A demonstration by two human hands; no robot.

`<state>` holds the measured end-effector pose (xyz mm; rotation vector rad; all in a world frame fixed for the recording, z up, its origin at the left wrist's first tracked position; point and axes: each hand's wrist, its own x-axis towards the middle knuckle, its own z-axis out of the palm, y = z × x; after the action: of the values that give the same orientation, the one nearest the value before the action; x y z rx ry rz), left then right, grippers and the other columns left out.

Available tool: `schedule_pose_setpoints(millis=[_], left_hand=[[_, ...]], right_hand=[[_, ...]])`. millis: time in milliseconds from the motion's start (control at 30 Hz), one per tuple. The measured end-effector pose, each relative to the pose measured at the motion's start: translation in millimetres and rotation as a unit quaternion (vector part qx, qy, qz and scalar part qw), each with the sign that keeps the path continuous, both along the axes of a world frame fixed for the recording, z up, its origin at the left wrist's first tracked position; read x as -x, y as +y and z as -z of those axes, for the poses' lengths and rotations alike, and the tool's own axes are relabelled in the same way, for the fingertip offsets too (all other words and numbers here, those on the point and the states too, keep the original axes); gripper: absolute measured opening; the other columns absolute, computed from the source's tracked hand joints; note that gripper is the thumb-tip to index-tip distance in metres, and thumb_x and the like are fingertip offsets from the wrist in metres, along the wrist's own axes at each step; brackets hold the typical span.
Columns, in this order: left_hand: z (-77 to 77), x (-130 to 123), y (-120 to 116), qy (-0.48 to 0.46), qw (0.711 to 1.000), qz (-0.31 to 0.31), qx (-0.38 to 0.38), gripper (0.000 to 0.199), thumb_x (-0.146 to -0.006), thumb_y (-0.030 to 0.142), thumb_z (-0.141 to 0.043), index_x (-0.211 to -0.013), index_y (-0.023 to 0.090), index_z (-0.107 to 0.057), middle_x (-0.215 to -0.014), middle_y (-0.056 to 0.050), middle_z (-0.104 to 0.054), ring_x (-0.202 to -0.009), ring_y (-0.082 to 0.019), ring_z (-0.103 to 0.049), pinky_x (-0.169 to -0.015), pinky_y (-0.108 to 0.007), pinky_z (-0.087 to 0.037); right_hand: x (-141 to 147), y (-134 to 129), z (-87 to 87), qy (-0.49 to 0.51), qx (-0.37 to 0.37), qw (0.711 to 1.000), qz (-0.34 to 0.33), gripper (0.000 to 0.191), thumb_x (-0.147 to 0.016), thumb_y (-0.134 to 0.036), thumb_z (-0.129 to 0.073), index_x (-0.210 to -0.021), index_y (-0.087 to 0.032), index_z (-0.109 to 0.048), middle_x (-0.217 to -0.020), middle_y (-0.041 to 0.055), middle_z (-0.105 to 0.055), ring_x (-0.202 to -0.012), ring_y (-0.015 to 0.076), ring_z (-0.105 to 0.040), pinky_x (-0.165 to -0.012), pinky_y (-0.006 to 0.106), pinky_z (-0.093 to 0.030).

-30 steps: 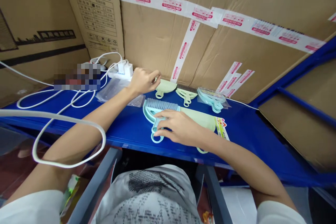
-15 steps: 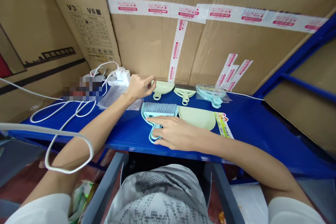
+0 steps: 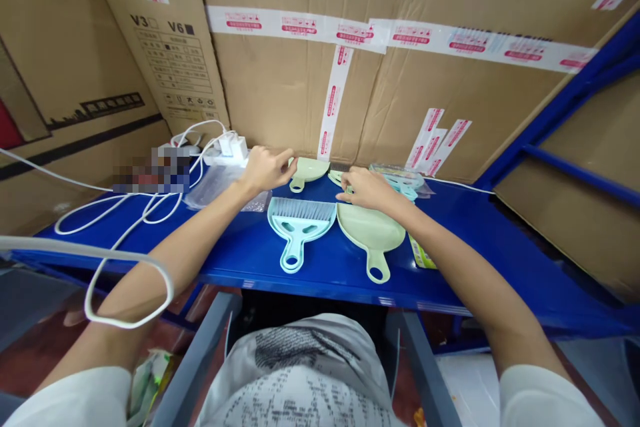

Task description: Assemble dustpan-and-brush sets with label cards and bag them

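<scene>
My left hand [image 3: 270, 169] is at the left edge of a small light green dustpan [image 3: 313, 169], fingers bent but apart; no firm grip shows. Farther right, my right hand [image 3: 367, 188] has its fingers closed round the handle of a light green brush [image 3: 335, 177], covering most of it. Nearer me, a light blue brush [image 3: 303, 210] lies nested in a light blue dustpan [image 3: 291, 268], bristles pointing away. Beside it rests a larger light green dustpan [image 3: 373, 227], handle toward me.
A bagged light blue brush set [image 3: 407, 181] lies behind my right hand. Clear plastic packaging [image 3: 215, 187], white cables [image 3: 145, 213] and a white power strip [image 3: 233, 147] occupy the left. A printed card [image 3: 421, 255] is partly under my right forearm. Cardboard [image 3: 280, 87] walls the back.
My right hand has left the light blue brush and moved away from me to the light green brush. My left hand stays by the small dustpan. The blue set and the green dustpan's handle are uncovered.
</scene>
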<state>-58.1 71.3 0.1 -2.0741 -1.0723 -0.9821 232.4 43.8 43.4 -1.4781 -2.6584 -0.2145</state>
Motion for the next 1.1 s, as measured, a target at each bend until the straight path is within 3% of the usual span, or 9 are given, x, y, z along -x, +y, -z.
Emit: schedule_pose_setpoints(millis=[200, 367, 467, 533, 667, 767, 867, 1000, 1100], left_hand=[[1.5, 0.6, 1.9, -0.001, 1.0, 0.019, 0.018, 0.022, -0.098, 0.03, -0.054, -0.087, 0.021, -0.07, -0.063, -0.003, -0.072, -0.06, -0.022, -0.071, -0.059, -0.031, -0.039], [0.6, -1.1, 0.9, -0.002, 0.999, 0.021, 0.029, 0.021, -0.097, 0.031, -0.054, -0.092, 0.021, -0.072, -0.063, -0.004, -0.073, -0.06, -0.022, -0.071, -0.058, -0.031, -0.041], [0.4, -2.1, 0.5, 0.008, 0.999, 0.017, 0.03, 0.024, -0.098, 0.031, -0.052, -0.092, 0.02, -0.073, -0.063, -0.003, -0.073, -0.06, -0.022, -0.072, -0.057, -0.03, -0.041], [0.5, -3.4, -0.4, 0.016, 0.999, 0.021, 0.037, 0.026, -0.098, 0.03, -0.052, -0.092, 0.02, -0.074, -0.062, -0.003, -0.073, -0.06, -0.022, -0.072, -0.057, -0.03, -0.042], [-2.4, -14.0, -11.0, 0.018, 0.995, 0.061, 0.073, 0.026, -0.097, 0.031, -0.053, -0.091, 0.02, -0.076, -0.063, -0.004, -0.073, -0.057, -0.021, -0.069, -0.058, -0.031, -0.045], [-8.0, -32.1, -30.4, -0.008, 0.968, 0.193, 0.157, 0.025, -0.099, 0.029, -0.054, -0.091, 0.021, -0.077, -0.078, -0.004, -0.078, -0.072, -0.02, -0.073, -0.071, -0.033, -0.054], [-10.8, -52.7, -51.6, 0.031, 0.911, 0.327, 0.25, 0.024, -0.102, 0.03, -0.059, -0.093, 0.022, -0.079, -0.102, -0.006, -0.08, -0.097, -0.022, -0.074, -0.091, -0.037, -0.057], [-2.4, -69.3, -63.4, 0.1, 0.889, 0.343, 0.286, 0.022, -0.102, 0.033, -0.064, -0.101, 0.023, -0.083, -0.122, -0.011, -0.076, -0.118, -0.028, -0.067, -0.1, -0.042, -0.055], [6.9, -72.0, -60.3, 0.108, 0.89, 0.331, 0.296, 0.025, -0.105, 0.035, -0.062, -0.109, 0.022, -0.084, -0.127, -0.013, -0.073, -0.122, -0.029, -0.066, -0.103, -0.042, -0.055]], right_hand=[[-13.9, 34.1, 19.4, -0.011, 0.09, 0.996, -0.005, 0.008, -0.092, -0.027, -0.074, -0.094, -0.02, -0.075, -0.101, 0.0068, -0.079, -0.096, 0.0207, -0.073, -0.075, 0.026, -0.044], [-10.6, 31.3, 21.6, 0.004, 0.071, 0.997, 0.026, 0.022, -0.089, -0.03, -0.077, -0.105, -0.016, -0.076, -0.11, 0.0113, -0.08, -0.1, 0.0229, -0.073, -0.071, 0.026, -0.044], [-8.9, 27.1, 21.6, 0.006, 0.082, 0.996, 0.039, 0.009, -0.087, -0.022, -0.074, -0.088, -0.015, -0.079, -0.091, 0.0095, -0.081, -0.085, 0.0207, -0.074, -0.066, 0.026, -0.043], [-9.0, 25.0, 17.7, 0.012, 0.076, 0.996, 0.04, 0.012, -0.087, -0.019, -0.07, -0.082, -0.015, -0.08, -0.08, 0.0088, -0.079, -0.079, 0.0203, -0.073, -0.067, 0.026, -0.045], [-14.8, 22.8, -3.0, 0.04, 0.006, 0.998, 0.051, 0.021, -0.092, -0.018, -0.061, -0.092, -0.01, -0.08, -0.098, 0.0173, -0.079, -0.099, 0.0267, -0.072, -0.083, 0.03, -0.048], [-25.1, 18.6, -28.6, 0.073, -0.06, 0.994, 0.062, 0.026, -0.097, -0.024, -0.057, -0.101, -0.008, -0.078, -0.114, 0.0216, -0.076, -0.11, 0.0294, -0.069, -0.092, 0.034, -0.048], [-36.9, 2.2, -59.5, 0.124, -0.092, 0.987, 0.049, 0.023, -0.097, -0.029, -0.062, -0.094, -0.011, -0.076, -0.1, 0.0163, -0.078, -0.099, 0.0275, -0.07, -0.091, 0.035, -0.049], [-48.6, -46.1, -94.0, 0.135, -0.069, 0.988, 0.014, 0.02, -0.094, -0.031, -0.064, -0.081, -0.018, -0.071, -0.077, 0.0066, -0.074, -0.081, 0.0233, -0.069, -0.083, 0.035, -0.049], [-55.2, -88.2, -102.4, 0.074, -0.076, 0.994, -0.025, 0.023, -0.093, -0.034, -0.066, -0.075, -0.021, -0.066, -0.076, 0.0052, -0.072, -0.076, 0.0216, -0.067, -0.078, 0.035, -0.047]])
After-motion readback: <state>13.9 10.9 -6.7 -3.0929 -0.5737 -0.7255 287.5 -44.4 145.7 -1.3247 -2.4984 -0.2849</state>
